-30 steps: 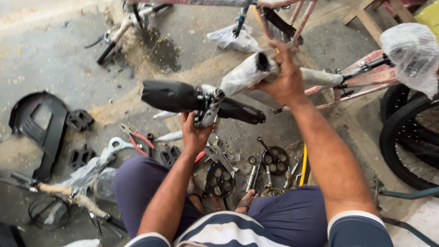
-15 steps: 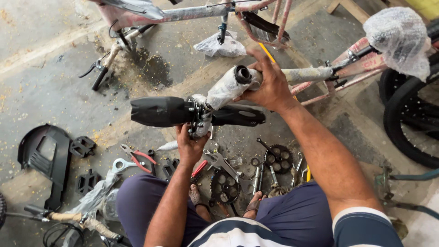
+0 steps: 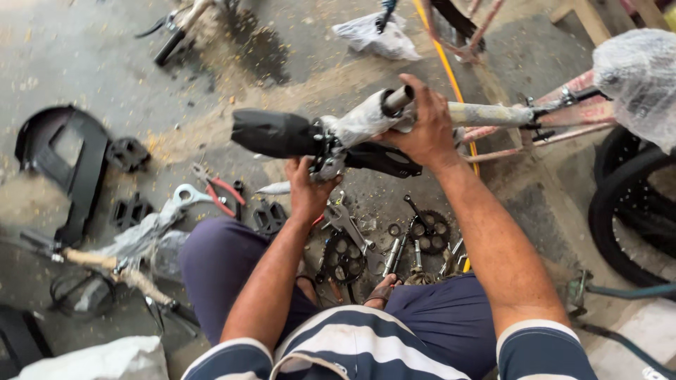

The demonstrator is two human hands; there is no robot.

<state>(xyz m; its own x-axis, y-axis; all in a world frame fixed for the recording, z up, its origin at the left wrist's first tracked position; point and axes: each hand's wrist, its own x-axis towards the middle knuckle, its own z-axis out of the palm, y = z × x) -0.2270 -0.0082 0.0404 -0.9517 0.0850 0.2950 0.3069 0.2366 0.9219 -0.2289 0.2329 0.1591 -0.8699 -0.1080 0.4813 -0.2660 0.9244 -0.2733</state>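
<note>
1. Head view looks down on a seated person holding a black bicycle saddle (image 3: 282, 134) on its plastic-wrapped seat post (image 3: 366, 116) above the concrete floor (image 3: 70, 56).
2. Right hand (image 3: 422, 130) is clamped around the upper end of the seat post, fingers curled over the wrapping beside the bare metal tip.
3. Left hand (image 3: 306, 190) reaches up under the saddle clamp (image 3: 327, 158), fingers closed at the clamp; whether it pinches a tool cannot be told.
4. Pink bicycle frame (image 3: 563, 112) lies just right of the post, partly wrapped in plastic.
5. On the floor below the hands lie a chainring (image 3: 429, 229), red-handled pliers (image 3: 218, 190), black pedals (image 3: 130, 210) and a black chain guard (image 3: 67, 165).
6. A black tyre (image 3: 627, 204) sits at the right edge.
</note>
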